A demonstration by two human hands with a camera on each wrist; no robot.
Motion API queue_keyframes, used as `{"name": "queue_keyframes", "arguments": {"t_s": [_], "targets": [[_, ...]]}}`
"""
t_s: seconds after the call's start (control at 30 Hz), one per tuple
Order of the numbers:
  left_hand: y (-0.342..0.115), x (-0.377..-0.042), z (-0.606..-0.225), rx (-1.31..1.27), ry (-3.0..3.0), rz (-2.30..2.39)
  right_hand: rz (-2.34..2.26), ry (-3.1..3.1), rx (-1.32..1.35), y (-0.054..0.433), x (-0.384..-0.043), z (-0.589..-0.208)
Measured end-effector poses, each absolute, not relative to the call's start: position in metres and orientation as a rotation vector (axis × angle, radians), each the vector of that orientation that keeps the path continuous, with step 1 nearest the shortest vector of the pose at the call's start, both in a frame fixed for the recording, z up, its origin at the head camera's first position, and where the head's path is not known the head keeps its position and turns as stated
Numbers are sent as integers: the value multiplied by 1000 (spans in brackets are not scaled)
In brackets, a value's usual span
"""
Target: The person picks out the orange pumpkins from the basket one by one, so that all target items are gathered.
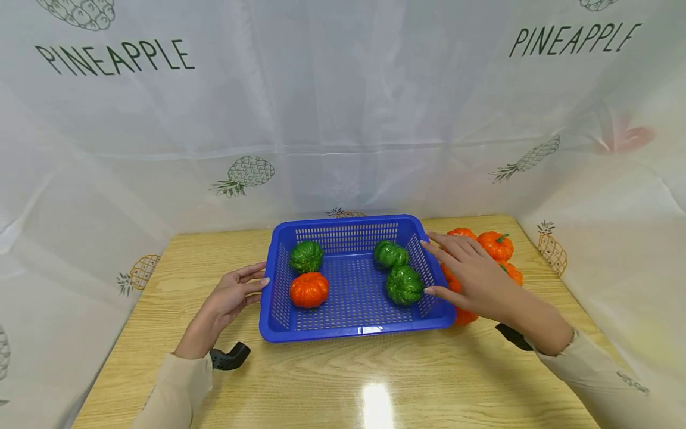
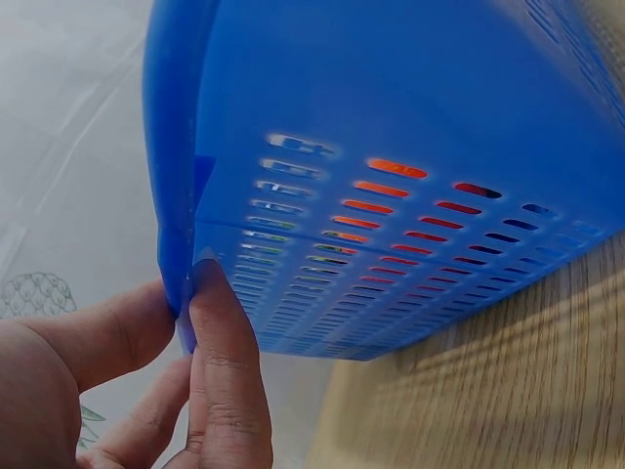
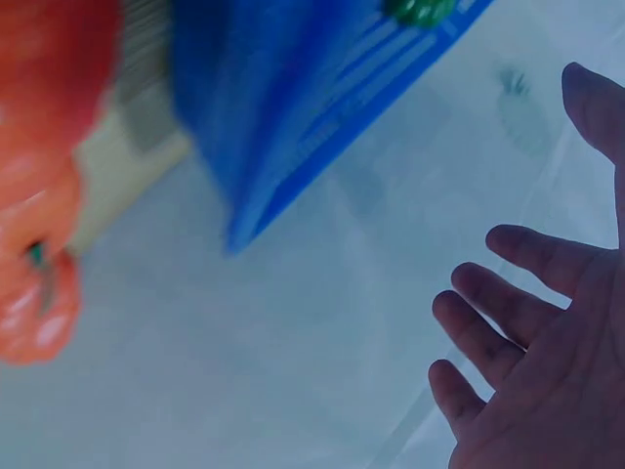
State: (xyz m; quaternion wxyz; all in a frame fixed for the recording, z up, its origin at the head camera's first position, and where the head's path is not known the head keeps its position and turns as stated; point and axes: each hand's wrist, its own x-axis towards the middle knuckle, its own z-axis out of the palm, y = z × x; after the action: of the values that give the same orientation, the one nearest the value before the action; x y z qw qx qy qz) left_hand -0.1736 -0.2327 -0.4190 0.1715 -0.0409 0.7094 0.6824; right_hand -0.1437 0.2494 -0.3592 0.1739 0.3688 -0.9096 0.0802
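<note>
A blue plastic basket with slotted walls stands on the wooden table. Inside it, an orange mini pumpkin and a green one lie at the left. Two more green pumpkins touch or nearly touch at the right. My left hand pinches the basket's left rim between thumb and fingers. Beside the right rim is my right hand, its fingers spread. In the right wrist view that palm holds nothing and its fingers are apart from the basket.
Several orange pumpkins lie on the table right of the basket, partly hidden by my right hand. A white curtain with pineapple prints hangs behind the table. A black wrist device shows by my left wrist.
</note>
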Motion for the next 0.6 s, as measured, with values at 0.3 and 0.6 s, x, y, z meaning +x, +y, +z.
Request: {"name": "queue_keyframes", "arguments": {"t_s": [0.3, 0.6], "targets": [[-231, -172, -418, -129, 2034, 1922, 107, -2583, 1315, 185, -165, -358], [-230, -172, -417, -139, 2047, 1919, -63, -2625, 1464, 136, -177, -361]]}}
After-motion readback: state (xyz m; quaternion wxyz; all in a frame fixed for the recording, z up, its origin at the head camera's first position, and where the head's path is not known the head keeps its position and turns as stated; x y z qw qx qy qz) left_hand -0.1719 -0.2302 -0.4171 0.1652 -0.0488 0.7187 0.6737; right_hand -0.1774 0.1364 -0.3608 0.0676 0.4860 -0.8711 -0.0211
